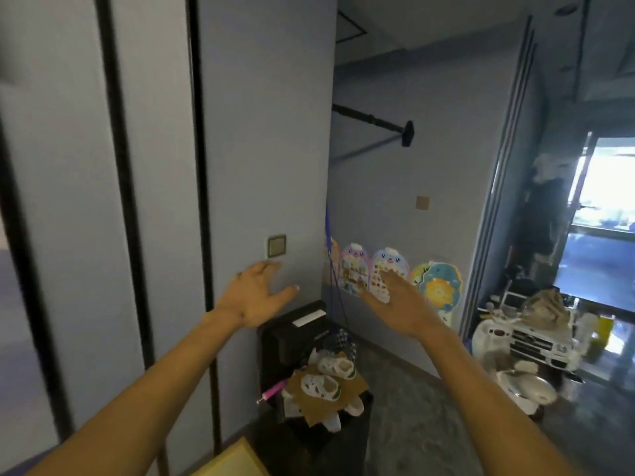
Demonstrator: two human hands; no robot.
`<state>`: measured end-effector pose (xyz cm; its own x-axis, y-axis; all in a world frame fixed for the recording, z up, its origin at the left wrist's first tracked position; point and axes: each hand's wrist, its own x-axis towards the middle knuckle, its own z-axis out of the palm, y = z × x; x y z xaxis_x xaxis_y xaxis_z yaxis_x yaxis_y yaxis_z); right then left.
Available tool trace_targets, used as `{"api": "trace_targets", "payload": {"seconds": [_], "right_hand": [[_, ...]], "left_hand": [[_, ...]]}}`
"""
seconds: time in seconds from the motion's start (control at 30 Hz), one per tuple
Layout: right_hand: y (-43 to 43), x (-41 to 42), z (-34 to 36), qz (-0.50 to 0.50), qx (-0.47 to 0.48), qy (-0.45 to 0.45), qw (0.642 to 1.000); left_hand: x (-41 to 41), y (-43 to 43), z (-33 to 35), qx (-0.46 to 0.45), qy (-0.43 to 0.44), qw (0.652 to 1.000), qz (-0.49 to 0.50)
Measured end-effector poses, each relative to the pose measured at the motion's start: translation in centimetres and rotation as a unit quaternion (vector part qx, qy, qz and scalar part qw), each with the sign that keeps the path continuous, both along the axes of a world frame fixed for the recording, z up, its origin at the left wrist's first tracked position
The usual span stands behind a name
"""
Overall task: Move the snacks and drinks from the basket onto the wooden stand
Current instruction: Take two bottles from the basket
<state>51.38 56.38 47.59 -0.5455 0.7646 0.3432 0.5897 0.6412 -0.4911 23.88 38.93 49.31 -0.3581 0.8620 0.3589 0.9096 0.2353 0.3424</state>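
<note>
Your left hand (256, 297) was spread wide and held nothing. Your right hand (400, 305) was flat with straight fingers, and it was empty too. Both were raised before the grey wall (268, 149), near a wall switch (276, 246). Below them, small white shoes (326, 377) lay on a dark cabinet (292, 334). No basket, snacks, drinks or wooden stand showed, so progress could not be judged; with 2 empty hands, nothing was in transit.

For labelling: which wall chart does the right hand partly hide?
The blue chart, between the lilac chart and the teal chart; the right hand hides its lower part.
</note>
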Motion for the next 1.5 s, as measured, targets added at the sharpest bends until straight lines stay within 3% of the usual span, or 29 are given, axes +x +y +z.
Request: {"api": "trace_targets", "payload": {"seconds": [0.13, 0.37, 0.7, 1.07, 1.5], "right_hand": [[-2.8, -4.6, -0.1, 0.087, 0.015, 0.022, 0.996], [-6.7, -11.3, -0.1, 0.187, -0.003, -0.046, 0.981], [-17.4, -16.3, -1.9, 0.388, 0.049, -0.096, 0.915], [-41.3, -20.3, -3.0, 0.591, 0.073, -0.1, 0.797], [-74.1, -16.6, -6.8, 0.758, 0.108, -0.111, 0.633]], "left_hand": [[-1.7, -4.2, -0.3, -0.031, 0.02, 0.998, 0.057], [-2.3, -12.9, -0.6, -0.033, 0.015, 0.981, 0.193], [5.6, -28.3, -3.5, -0.036, 0.0, 0.911, 0.411], [16.7, -53.1, -3.1, -0.051, 0.02, 0.791, 0.61], [31.5, -79.8, -7.9, -0.003, -0.03, 0.624, 0.781]]}}
